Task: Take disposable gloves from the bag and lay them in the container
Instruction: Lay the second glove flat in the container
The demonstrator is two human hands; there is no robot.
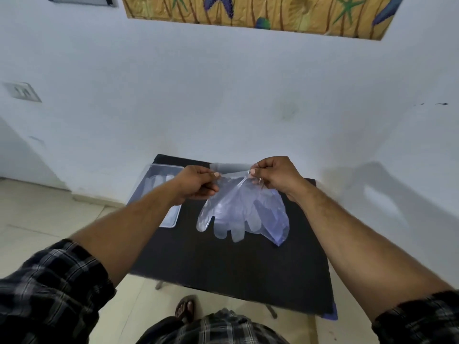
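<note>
Over a black table (223, 269) set against a white wall (223, 108), a person in a plaid shirt works with clear plastic gloves. At far left, a wall switch plate (22, 91) sits on the plaster. Next, at the table's left edge, lies a clear shallow container (171, 220), with at least one pale glove (159, 181) lying inside it, partly hidden by the forearm. The left hand (196, 183) is raised above the table, its fingers (215, 174) pinching one side of the cuff of a transparent glove (228, 212). The glove hangs open side up, its finger tubes pointing down, clear of the tabletop. Behind and to the right of it hangs a thin plastic bag (278, 219), overlapping the glove. The right hand (273, 176) holds the opposite side, fingers (253, 172) pressed together on the bunched plastic at the top. Below the table's near edge, a sandalled foot (185, 309) shows on the pale tiled floor (37, 219). A colourful painting (260, 13) hangs above.
</note>
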